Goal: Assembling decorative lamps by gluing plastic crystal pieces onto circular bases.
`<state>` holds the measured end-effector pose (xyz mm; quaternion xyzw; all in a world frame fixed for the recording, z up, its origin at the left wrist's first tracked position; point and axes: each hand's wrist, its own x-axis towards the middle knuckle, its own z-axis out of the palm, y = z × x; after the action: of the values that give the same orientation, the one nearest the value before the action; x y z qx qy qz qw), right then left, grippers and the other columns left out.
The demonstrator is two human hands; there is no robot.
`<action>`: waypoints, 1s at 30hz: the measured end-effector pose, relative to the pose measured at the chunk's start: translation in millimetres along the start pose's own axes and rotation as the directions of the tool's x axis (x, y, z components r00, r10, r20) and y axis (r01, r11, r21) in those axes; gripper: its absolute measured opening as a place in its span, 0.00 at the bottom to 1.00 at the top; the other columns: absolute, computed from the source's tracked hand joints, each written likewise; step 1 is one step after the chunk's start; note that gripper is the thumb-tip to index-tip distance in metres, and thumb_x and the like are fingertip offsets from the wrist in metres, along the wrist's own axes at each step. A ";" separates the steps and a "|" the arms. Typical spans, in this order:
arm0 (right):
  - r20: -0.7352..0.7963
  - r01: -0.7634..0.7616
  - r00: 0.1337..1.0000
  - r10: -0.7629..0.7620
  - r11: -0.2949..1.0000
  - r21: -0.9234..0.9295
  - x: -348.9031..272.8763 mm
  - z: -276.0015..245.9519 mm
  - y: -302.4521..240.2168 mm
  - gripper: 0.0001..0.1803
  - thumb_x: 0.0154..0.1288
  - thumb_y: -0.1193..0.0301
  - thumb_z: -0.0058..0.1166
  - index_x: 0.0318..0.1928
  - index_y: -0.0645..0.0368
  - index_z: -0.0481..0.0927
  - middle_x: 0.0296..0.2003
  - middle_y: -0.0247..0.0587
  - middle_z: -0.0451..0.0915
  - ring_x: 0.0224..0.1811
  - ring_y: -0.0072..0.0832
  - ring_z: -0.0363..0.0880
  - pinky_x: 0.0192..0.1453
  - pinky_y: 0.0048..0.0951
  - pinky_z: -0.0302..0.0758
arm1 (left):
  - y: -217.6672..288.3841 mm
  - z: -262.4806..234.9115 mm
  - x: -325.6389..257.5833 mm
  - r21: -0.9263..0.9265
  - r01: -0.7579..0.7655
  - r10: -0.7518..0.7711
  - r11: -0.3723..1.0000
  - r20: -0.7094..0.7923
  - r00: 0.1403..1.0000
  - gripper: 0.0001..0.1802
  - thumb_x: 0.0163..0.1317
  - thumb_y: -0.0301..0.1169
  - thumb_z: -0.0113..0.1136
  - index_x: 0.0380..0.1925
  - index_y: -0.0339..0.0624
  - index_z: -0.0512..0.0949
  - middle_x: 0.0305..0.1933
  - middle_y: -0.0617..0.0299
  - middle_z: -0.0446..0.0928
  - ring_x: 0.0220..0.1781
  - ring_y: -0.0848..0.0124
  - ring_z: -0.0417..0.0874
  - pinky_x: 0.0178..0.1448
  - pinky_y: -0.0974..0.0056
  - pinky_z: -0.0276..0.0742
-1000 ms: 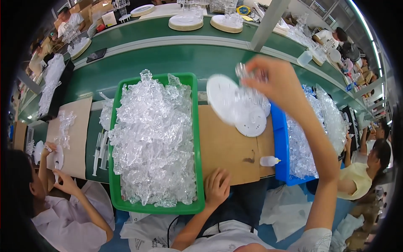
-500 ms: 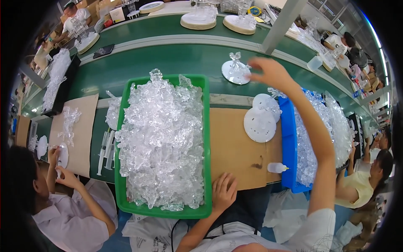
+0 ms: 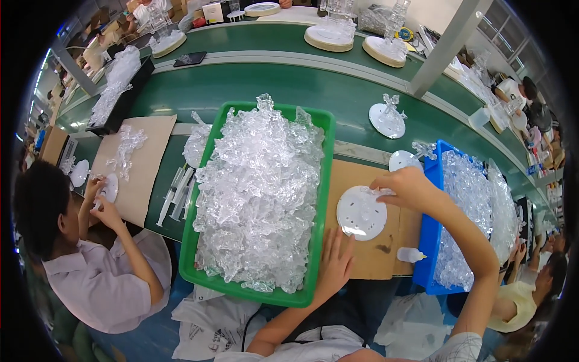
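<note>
My right hand (image 3: pixel 408 188) pinches the upper right edge of a round white disc (image 3: pixel 360 218) with small slots, over the cardboard sheet. Some clear plastic seems to show by its fingertips, but I cannot make out whether it is a separate piece. My left hand (image 3: pixel 336 263) is open, fingers stretched toward the disc's lower edge, beside the green bin (image 3: pixel 326 175) heaped with clear plastic parts. Another white disc (image 3: pixel 403 160) lies beyond my right hand, partly hidden by it. Farther back on the green surface, a clear figure-like part stands on a white disc (image 3: pixel 386 122).
A blue bin (image 3: pixel 429 241) of clear parts stands at the right, with a small bottle (image 3: pixel 411 254) beside it on the cardboard (image 3: pixel 362 265). Syringes (image 3: pixel 175 196) lie left of the green bin. At the left, a co-worker (image 3: pixel 99 265) handles a white disc.
My right hand has come back from the figure-like part on the far disc and now grips a nearer disc, which has shifted left toward my left hand. The whole view has turned somewhat.
</note>
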<state>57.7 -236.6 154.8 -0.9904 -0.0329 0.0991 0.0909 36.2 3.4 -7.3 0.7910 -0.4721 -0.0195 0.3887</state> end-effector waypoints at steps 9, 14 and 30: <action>-0.485 0.026 0.871 -0.079 0.993 -0.116 195.1 -4.7 24.4 0.19 0.54 0.55 0.60 0.40 0.54 0.81 0.36 0.40 0.77 0.42 0.37 0.79 0.40 0.39 0.77 | 3.6 6.8 12.2 0.026 0.022 -0.024 0.999 0.041 0.999 0.32 0.62 0.39 0.54 0.63 0.33 0.62 0.71 0.42 0.54 0.71 0.42 0.54 0.68 0.43 0.55; -0.361 -0.010 0.931 -0.046 0.988 -0.153 200.7 -10.2 19.0 0.18 0.53 0.57 0.61 0.40 0.53 0.81 0.39 0.37 0.80 0.38 0.36 0.81 0.39 0.36 0.77 | -6.5 6.1 11.3 0.015 0.000 -0.001 1.000 0.052 0.999 0.31 0.62 0.38 0.55 0.62 0.33 0.64 0.69 0.41 0.57 0.71 0.43 0.55 0.68 0.44 0.56; -0.122 -0.056 0.885 0.450 0.362 0.931 -112.5 79.7 -104.1 0.06 0.56 0.83 0.57 0.34 0.61 0.79 0.48 0.52 0.79 0.52 0.35 0.78 0.54 0.33 0.75 | 38.8 -30.5 -12.7 -0.966 0.233 -0.258 0.108 0.200 0.945 0.25 0.67 0.25 0.49 0.64 0.32 0.63 0.60 0.54 0.68 0.62 0.65 0.69 0.65 0.64 0.62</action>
<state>-73.4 -129.9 118.8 -0.7710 0.1996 -0.0679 0.6009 12.9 21.5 34.3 0.4152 -0.2042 -0.3767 0.8025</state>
